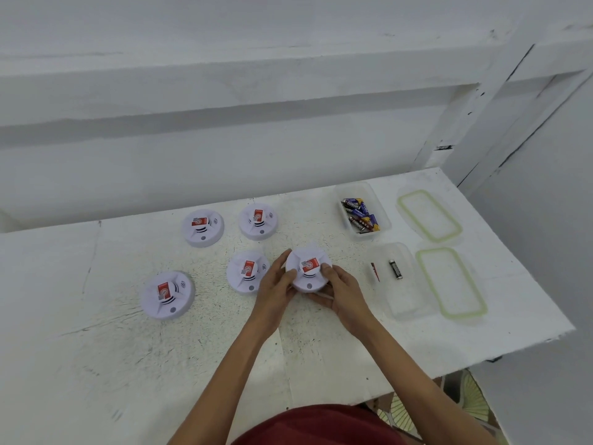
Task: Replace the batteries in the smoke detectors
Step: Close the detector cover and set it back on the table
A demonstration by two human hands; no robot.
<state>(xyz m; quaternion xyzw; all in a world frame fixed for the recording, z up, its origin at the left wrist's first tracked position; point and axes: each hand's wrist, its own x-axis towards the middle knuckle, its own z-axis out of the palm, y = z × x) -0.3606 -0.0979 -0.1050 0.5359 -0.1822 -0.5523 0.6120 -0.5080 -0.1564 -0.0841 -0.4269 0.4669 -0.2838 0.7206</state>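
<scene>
Both of my hands grip one white round smoke detector (pixel 307 268) with a red label, lifted a little and tilted over the table. My left hand (pixel 276 284) clasps its left rim, my right hand (pixel 340 289) its lower right side. Several more detectors lie face up: two at the back (pixel 202 228) (pixel 258 220), one right beside my left hand (pixel 246 273), one at the front left (pixel 167 294). A clear box (pixel 382 213) holds several purple batteries (pixel 360 215). A second clear box (pixel 404 303) holds a black battery (pixel 395 269) and a red-and-white one (pixel 374 272).
Two clear lids with green seals lie at the right, one at the back (pixel 429 215) and one nearer (pixel 451 281). The white table (pixel 128 348) ends at a wall behind and drops off at its right edge past the lids.
</scene>
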